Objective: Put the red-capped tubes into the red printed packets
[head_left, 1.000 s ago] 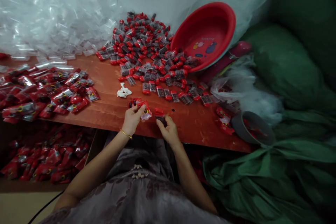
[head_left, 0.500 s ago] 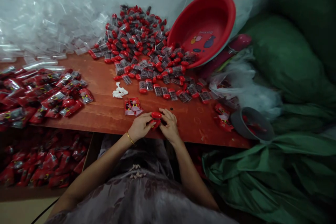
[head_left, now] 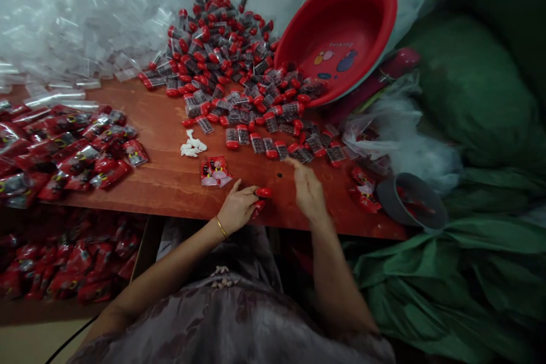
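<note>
My left hand (head_left: 238,207), a gold bangle at its wrist, is closed on a small glossy red cap-like piece (head_left: 264,193) at the table's front edge. A second bit of red shows just under it; the fingers hide how the two join. My right hand (head_left: 309,190) is apart from the left, over the wood, its index finger stretched toward a row of small clear containers with red caps and dark contents (head_left: 270,148). I see nothing in that hand, though it is slightly blurred. Printed red packets (head_left: 216,171) lie flat beyond my left hand.
Behind the row rises a heap of red-capped containers (head_left: 217,45), beside a tilted red basin (head_left: 341,28). Clear tubes (head_left: 85,40) and filled red packets (head_left: 81,153) cover the left. White scraps (head_left: 193,144) lie mid-table. A grey bowl (head_left: 390,199) stands right, near green sacks (head_left: 478,79).
My right hand has let go of the red piece and moved right and forward toward the container row. My left hand keeps hold of it, shifted slightly right. The view has tilted slightly.
</note>
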`<state>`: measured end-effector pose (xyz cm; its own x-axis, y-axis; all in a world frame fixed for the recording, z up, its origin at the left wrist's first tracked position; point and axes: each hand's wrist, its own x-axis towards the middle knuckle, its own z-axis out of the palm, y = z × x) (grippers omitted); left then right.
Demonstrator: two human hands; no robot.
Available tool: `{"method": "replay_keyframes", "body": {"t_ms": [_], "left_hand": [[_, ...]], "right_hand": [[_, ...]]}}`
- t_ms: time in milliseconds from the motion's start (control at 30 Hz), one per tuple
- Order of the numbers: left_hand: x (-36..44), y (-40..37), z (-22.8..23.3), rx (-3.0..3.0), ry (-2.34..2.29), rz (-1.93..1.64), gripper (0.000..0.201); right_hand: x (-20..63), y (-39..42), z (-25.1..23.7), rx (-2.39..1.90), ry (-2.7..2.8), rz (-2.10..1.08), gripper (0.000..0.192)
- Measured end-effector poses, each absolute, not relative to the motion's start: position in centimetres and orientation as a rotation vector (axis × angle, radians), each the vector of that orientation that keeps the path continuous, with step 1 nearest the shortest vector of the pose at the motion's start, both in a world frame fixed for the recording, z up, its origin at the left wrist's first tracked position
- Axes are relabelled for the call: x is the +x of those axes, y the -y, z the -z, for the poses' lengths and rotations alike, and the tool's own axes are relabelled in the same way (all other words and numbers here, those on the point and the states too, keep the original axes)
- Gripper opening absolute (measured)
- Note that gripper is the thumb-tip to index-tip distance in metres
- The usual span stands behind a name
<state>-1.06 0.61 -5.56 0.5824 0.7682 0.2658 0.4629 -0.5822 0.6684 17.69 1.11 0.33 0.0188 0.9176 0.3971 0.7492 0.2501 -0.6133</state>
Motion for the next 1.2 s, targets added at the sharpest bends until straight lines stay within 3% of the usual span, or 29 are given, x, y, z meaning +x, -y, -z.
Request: {"method": "replay_keyframes", "body": {"t_ms": [133,300,500,633,733,900,1033,1200], "left_hand": [[-0.9,-0.7,5.8,2.286,-0.996,-0.757,0.024],[-0.9,-0.9,5.9,2.285,-0.991,-0.767,0.022],[-1.0,-1.0,5.6,2.263,-0.986,-0.737,0.021],[-1.0,-0.9,5.4,2.177,-0.968,-0.726,0.018],[-1.7,-0.9,5.0,1.912,-0.993,-0.813,0.016],[-3.5,-1.6,3.5,1.016,-1.128,-1.072,0.025],[-3.6,-1.8,1.9,0.699,-1.110,-1.181,0.035],[-2.5,-1.1,0.7,0.685,-1.053,-1.183,0.035]], "right_hand": [[14.5,-3.5,-1.9,-1.536,1.934,-0.078,0.047],[11.6,-4.6,1.5,-1.647,2.128,-0.262,0.057],[14.1,-4.1,1.5,-1.433,1.939,-0.655,0.053],[15.5,-2.7,0.3,-1.257,2.106,-0.580,0.038],[16.3,-1.9,1.3,-1.353,2.154,-0.573,0.029],[17.5,-1.6,4.8,-1.794,1.751,-0.381,0.040],[16.0,-0.8,4.2,-1.683,1.697,-0.097,0.039],[12.5,0.8,1.6,-1.392,1.742,-0.526,0.024]]}}
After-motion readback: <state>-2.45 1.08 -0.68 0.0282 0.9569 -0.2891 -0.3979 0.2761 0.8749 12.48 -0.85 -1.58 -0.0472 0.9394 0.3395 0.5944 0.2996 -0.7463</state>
